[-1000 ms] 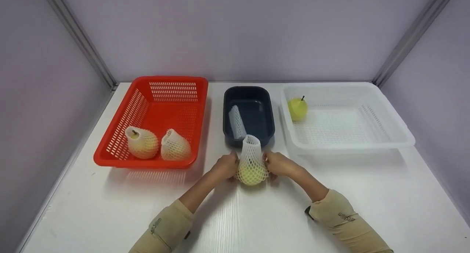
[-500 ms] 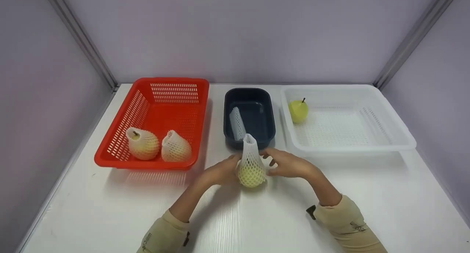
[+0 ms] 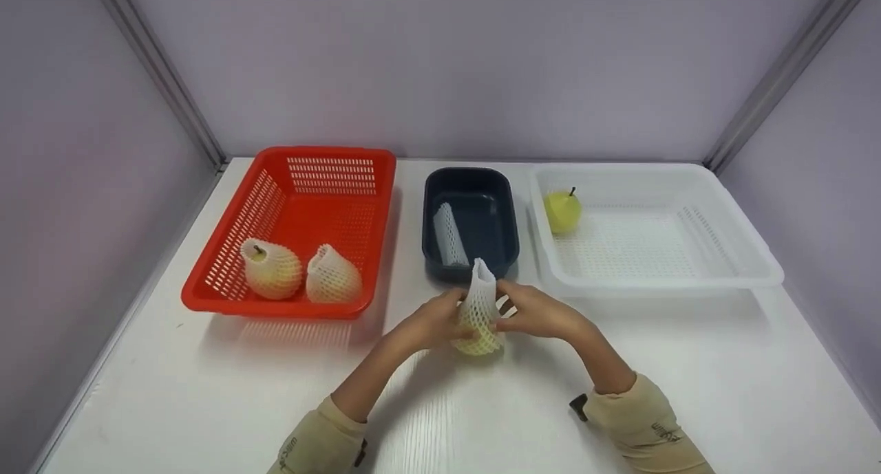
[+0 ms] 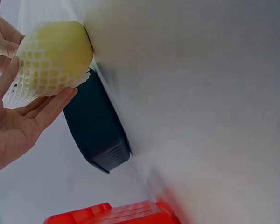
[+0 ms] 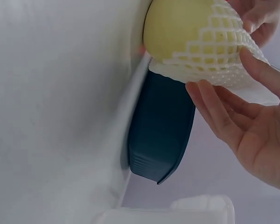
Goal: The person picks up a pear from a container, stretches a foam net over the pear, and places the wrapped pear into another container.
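Closing inward, the left hand (image 3: 435, 320) and right hand (image 3: 542, 312) now grip the foam net (image 3: 482, 292), which leaves the pear's (image 4: 67, 44) rounded base bare.

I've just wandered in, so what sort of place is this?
Probably a work booth: plain panels flank and back a white table, where a red basket and a white basket hold fruit.

Between my left hand (image 3: 435, 320) and right hand (image 3: 538, 312): pear (image 4: 70, 44), plain yellow; net (image 3: 484, 292), white, diamond mesh. Just beyond: box (image 3: 490, 219), dark blue; strip (image 3: 451, 237) in it, white mesh. Left of my hands: basket (image 3: 313, 216), red, rows of slots; netted pears (image 3: 274, 274), yellow under white. Right: tray (image 3: 637, 247), white; bare pear (image 3: 564, 213), yellow. My sleeves (image 3: 323, 438): tan, dark lettering.
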Tool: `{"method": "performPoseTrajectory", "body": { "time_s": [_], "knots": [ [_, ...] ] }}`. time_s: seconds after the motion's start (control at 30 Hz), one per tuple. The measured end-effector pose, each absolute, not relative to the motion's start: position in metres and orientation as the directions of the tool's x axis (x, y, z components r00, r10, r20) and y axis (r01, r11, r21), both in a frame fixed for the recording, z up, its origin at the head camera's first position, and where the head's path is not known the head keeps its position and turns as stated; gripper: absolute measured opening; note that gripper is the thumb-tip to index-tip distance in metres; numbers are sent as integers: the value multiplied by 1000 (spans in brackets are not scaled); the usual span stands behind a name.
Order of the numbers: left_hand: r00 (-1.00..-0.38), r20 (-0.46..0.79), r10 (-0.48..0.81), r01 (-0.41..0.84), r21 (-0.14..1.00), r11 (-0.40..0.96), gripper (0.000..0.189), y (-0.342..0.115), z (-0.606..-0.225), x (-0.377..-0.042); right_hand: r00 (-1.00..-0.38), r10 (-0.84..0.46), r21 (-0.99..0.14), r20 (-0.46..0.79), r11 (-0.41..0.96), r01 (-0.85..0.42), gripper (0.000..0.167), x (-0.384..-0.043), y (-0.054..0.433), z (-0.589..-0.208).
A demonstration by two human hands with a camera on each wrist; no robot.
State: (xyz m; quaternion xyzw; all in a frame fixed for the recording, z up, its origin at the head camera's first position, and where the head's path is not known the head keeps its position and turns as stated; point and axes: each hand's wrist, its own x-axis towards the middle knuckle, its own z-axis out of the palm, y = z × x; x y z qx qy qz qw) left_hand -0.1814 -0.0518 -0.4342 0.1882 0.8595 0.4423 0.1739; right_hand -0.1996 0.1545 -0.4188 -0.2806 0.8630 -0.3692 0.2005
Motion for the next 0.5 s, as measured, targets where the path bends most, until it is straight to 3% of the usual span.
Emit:
{"method": "performPoseTrajectory", "body": {
  "time_s": [0.5],
  "knots": [
    [-842, -138, 522, 260, 745, 615, 66, -46, -435, -180, -711, -693, -800, -118, 490, -345, 51, -197, 155, -424]
  ]
}}
